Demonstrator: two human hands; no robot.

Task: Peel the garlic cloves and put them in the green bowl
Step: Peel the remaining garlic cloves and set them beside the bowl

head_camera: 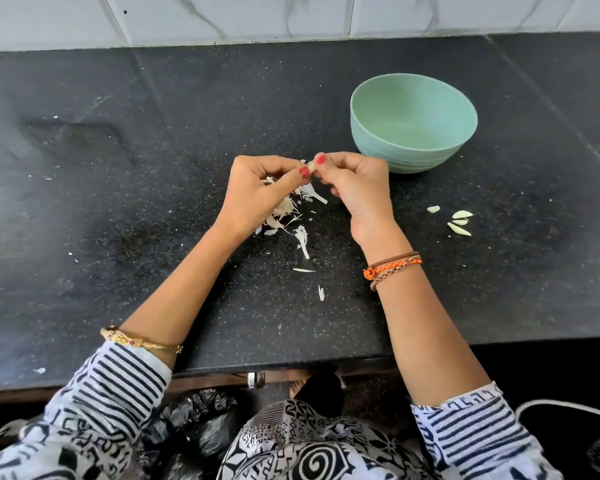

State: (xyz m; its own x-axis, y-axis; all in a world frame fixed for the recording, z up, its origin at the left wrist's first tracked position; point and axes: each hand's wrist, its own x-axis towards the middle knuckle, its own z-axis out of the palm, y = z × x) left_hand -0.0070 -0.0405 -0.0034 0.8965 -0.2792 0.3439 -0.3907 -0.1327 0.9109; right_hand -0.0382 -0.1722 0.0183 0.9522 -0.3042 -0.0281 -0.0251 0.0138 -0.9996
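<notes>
- A black speckled stone bench (118,188) runs under a wall of white marbled tiles (222,15); its near edge crosses the lower part of the view.
- The green bowl (413,123) stands upright toward the back right of the bench, tilted in the wide-angle view so its inside shows; nothing can be seen lying in it.
- The left hand (257,194) and the right hand (355,188) meet over the middle of the bench, just in front of the bowl, fingers curled, thumb and forefinger of each pinching the same small garlic clove (311,167), which is mostly hidden between the fingertips.
- A heap of papery garlic skins (291,211) lies on the bench under and between the hands, with loose strips trailing toward the near edge.
- Four peeled cloves (459,221) lie on the bench right of the right hand, in front of the bowl and apart from it.
- Black plastic bags (201,424) sit below the near edge.
</notes>
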